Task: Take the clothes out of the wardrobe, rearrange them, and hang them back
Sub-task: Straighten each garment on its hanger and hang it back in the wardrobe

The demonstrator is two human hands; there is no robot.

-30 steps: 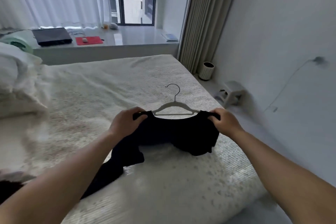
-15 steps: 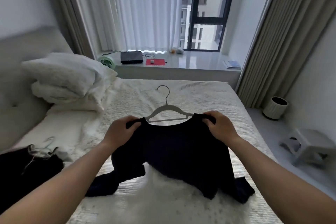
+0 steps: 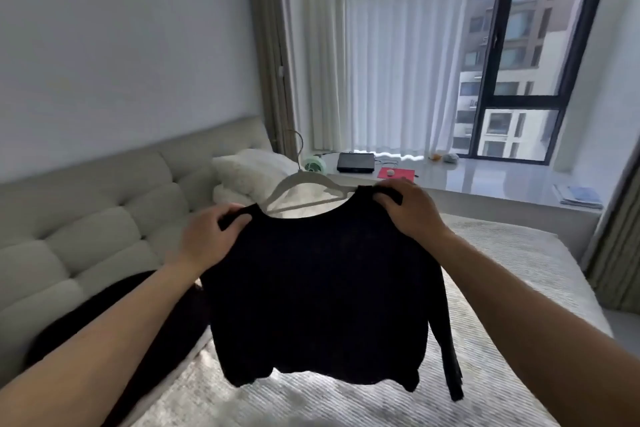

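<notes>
A black long-sleeved top hangs in the air above the bed, threaded on a pale grey hanger whose hook rises behind the neckline. My left hand grips the top's left shoulder over the hanger's end. My right hand grips the right shoulder the same way. One sleeve dangles at the right side. The wardrobe is out of view.
The bed with a ribbed cream cover lies below. A padded headboard and white pillows stand at left. More dark clothing lies under my left forearm. The window ledge carries a laptop, a small fan and a red mat.
Both hands have lifted the top and hanger off the bed, so it now hangs free. My view has turned left and up toward the headboard and window.
</notes>
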